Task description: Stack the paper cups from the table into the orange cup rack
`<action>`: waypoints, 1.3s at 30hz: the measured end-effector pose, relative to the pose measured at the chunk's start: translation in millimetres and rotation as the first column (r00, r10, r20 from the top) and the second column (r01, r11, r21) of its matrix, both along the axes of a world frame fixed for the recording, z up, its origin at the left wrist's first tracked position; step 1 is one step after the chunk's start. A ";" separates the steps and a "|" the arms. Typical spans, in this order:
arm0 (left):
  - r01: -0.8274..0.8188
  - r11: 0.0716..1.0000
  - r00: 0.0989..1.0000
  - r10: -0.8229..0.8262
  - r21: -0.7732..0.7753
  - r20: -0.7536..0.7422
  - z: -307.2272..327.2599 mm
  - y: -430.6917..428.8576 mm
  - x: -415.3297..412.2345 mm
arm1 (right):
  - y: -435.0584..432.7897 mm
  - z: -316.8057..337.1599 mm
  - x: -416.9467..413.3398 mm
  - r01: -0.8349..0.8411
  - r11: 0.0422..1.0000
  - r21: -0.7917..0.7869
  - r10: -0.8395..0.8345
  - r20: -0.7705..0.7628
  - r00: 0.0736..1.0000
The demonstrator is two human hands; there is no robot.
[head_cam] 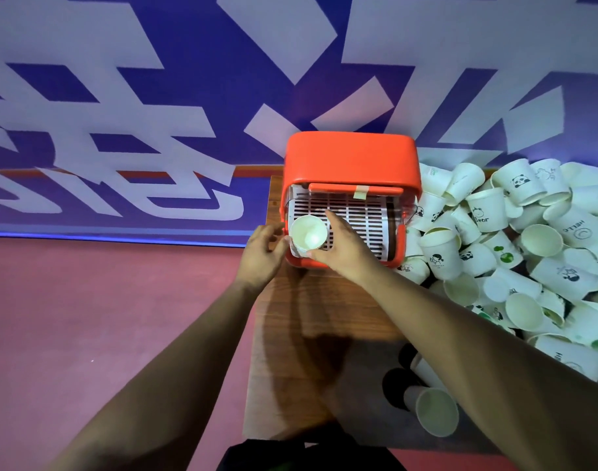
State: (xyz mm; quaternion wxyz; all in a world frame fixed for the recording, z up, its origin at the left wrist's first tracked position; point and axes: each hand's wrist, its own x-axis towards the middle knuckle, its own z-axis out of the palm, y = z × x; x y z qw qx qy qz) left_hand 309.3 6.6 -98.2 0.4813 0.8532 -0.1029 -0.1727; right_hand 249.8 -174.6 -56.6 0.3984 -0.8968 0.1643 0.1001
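Surface [290, 334]: beneath both forearms.
Right hand [345, 248]: grips paper cup [307, 234] at orange cup rack [352, 158].
Left hand [261, 249]: loosely curled, empty, beside cup.

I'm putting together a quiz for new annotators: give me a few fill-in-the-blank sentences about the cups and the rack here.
1. The right hand grips one cup whose mouth faces ___.
2. That cup is at the near ___ corner of the rack.
3. The pile of loose cups lies on the rack's ___ side.

Missing words: up; left; right.
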 end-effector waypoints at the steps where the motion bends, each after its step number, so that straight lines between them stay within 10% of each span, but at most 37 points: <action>1: -0.036 0.999 0.999 0.036 0.008 0.024 0.8 2.7 -2.5 | -4.6 4.2 -7.4 0.013 1.000 -0.014 -0.013 0.004 1.000; 10: -0.034 0.999 0.999 0.034 0.019 0.010 6.2 4.4 -67.2 | -92.1 32.5 -128.7 0.080 0.982 -0.170 -0.089 -0.045 0.995; 24: 0.623 0.782 0.725 -0.568 0.018 -0.390 -14.6 -86.2 -238.5 | -125.7 -5.3 -317.3 0.042 0.985 -0.169 -0.065 -0.133 0.989; 39: 0.740 0.669 0.658 -0.699 0.067 -0.280 -29.7 -101.6 -282.4 | -81.7 -45.3 -343.7 0.411 0.877 0.249 -0.309 -0.361 0.880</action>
